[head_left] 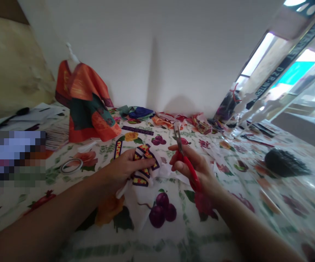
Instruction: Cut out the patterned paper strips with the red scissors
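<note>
On the flowered surface [162, 245], the left hand [127, 165] pinches bunched strips [141, 181] near the scissors [191, 171] gripped by the right hand [203, 165]; flattened strips should cut more cleanly.

Dim light, upper-right glare, soft shadows on wall [113, 54], right side blurred

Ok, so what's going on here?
The person's left grip holds patterned strips bunched together; the right grip holds red-handled scissors, their blades clear of the strips. Farther back on the left stands an orange-and-green garment, and crumpled fabric pieces lie along the wall.
</note>
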A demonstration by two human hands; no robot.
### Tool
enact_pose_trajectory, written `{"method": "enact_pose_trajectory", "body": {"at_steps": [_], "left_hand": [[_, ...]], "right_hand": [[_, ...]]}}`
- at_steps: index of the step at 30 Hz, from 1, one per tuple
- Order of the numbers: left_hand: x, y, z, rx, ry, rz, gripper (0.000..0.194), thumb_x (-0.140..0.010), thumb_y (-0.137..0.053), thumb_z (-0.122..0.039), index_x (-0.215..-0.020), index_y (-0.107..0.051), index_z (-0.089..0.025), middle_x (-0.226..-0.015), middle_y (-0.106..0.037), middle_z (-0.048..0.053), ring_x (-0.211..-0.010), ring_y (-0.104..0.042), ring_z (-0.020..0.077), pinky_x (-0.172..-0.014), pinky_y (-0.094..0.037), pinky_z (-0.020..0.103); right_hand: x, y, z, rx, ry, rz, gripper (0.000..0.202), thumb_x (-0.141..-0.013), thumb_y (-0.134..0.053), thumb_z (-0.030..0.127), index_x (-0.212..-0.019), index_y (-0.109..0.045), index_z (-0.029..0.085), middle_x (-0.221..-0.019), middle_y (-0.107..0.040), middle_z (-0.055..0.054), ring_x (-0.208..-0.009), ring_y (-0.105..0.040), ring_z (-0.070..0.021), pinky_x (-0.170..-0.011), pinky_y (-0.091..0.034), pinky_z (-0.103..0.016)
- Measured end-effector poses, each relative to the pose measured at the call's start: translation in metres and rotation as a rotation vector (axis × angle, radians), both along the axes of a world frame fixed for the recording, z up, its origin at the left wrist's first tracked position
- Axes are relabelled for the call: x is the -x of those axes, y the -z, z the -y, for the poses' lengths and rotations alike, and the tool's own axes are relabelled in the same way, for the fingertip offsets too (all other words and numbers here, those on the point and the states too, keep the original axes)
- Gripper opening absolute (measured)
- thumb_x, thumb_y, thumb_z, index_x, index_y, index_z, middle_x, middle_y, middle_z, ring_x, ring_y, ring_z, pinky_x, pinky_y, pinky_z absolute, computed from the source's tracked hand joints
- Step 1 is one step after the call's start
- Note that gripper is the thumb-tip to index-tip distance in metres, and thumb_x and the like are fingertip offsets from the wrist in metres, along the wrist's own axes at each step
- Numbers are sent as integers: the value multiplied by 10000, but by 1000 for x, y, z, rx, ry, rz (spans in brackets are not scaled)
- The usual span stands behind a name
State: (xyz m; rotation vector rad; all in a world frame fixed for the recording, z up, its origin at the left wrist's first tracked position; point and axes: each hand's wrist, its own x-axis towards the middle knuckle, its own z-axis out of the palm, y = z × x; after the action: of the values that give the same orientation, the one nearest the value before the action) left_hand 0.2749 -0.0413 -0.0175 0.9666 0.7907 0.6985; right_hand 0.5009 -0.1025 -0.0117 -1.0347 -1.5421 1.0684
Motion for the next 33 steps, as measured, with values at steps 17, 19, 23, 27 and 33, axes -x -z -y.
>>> {"method": "enact_pose_trajectory", "body": {"at_steps": [17, 19, 23, 27, 33], "left_hand": [[5, -13, -9, -105, -345, 163, 262, -669, -867, -240, -690, -619, -160, -575, -525, -74, -411, -444, 24, -386, -347, 136], [5, -15, -8, -72, -350, 185, 260, -668, -873, -245, -725, -633, -165, -594, -551, -70, -439, -488, 38, -394, -362, 138], [4, -17, -6, -4, -328, 206, 278, -654, -892, -255, -735, -637, -179, -598, -572, -70, -459, -514, 55, -412, -401, 157], [1, -11, -4, 4, -316, 173, 312, -610, -921, -265, -676, -628, -179, -553, -558, -73, -460, -511, 64, -408, -402, 162], [-1, -1, -5, -87, -194, 75, 266, -646, -896, -280, -629, -654, -170, -529, -616, -28, -466, -508, 73, -425, -392, 166]], "right_hand": [[9, 19, 6, 129, -142, 458, 277, -943, -794, 402, -1125, -680, 228, -708, -596, 34, -622, -499, -160, -568, -393, -277], [11, 16, 7, 164, -196, 484, 244, -915, -813, 386, -1045, -690, 220, -702, -592, 30, -618, -486, -157, -550, -372, -272], [13, 17, 5, 151, -183, 509, 290, -882, -825, 424, -992, -667, 207, -713, -571, 27, -630, -470, -157, -554, -344, -278], [11, 20, 4, 188, -183, 405, 406, -925, -777, 550, -1074, -651, 193, -749, -572, 15, -663, -477, -168, -578, -369, -285], [13, 23, 5, 259, -222, 198, 465, -968, -748, 610, -1015, -608, 169, -788, -536, 19, -684, -472, -147, -591, -390, -263]]}}
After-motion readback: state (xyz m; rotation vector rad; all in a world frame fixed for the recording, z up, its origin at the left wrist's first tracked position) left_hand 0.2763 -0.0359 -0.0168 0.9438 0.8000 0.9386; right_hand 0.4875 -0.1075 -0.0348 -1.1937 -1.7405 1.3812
